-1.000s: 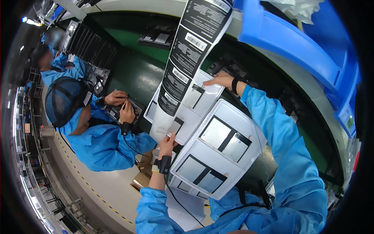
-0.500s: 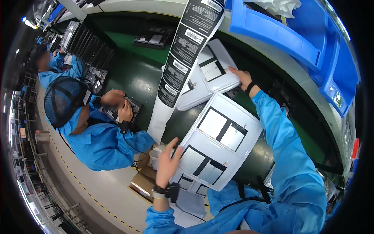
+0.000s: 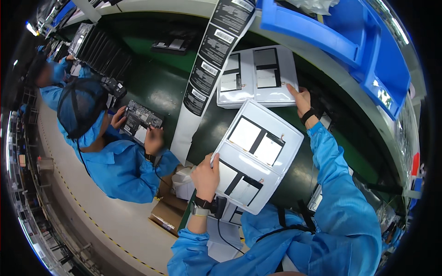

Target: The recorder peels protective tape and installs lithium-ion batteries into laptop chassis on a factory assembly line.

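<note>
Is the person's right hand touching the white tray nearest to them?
No, the right hand rests on the far white tray; only the left hand holds the near tray.

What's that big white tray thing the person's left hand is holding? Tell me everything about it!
The white tray is a flat, rounded-corner panel that looks like moulded plastic. It has two halves, each with pale rectangular pockets split by dark strips. It lies tilted over the dark green belt, near the person's body. The left hand grips its near-left edge, thumb on top. The right hand is not on it; it reaches to another white tray farther away.
</note>
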A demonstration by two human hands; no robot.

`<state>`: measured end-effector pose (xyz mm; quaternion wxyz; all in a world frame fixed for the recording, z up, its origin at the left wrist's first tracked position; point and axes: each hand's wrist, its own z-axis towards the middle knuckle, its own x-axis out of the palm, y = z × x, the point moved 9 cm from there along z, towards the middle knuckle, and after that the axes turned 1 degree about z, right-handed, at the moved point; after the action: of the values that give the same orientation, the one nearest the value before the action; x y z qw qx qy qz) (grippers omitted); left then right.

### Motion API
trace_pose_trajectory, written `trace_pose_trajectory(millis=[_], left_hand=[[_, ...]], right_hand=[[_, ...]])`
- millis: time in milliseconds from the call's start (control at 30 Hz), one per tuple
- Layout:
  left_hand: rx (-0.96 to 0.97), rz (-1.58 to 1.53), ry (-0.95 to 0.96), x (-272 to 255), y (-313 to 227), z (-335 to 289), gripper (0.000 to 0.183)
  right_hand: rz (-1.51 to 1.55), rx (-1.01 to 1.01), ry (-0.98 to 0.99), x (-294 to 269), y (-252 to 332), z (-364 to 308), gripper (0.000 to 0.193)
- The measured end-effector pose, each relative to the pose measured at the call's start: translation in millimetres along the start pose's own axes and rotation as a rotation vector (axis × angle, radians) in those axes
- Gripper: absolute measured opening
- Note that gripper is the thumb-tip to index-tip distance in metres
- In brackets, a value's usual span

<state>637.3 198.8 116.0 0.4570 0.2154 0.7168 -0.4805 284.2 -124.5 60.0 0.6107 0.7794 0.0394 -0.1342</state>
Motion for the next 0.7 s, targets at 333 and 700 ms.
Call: trace_pose_trajectory(millis=[333, 700], left_hand=[[0.010, 0.066, 0.003, 9.1, 0.3, -2.4, 0.038], [0.042, 0.045, -0.009, 4.5, -9.2, 2.9, 0.040]], right_hand=[[-0.133, -0.122, -0.070, -2.5, 36.0, -13.1, 0.075], [-0.332, -0.274, 0.009, 16.6, 84.2, 21.5, 0.076]])
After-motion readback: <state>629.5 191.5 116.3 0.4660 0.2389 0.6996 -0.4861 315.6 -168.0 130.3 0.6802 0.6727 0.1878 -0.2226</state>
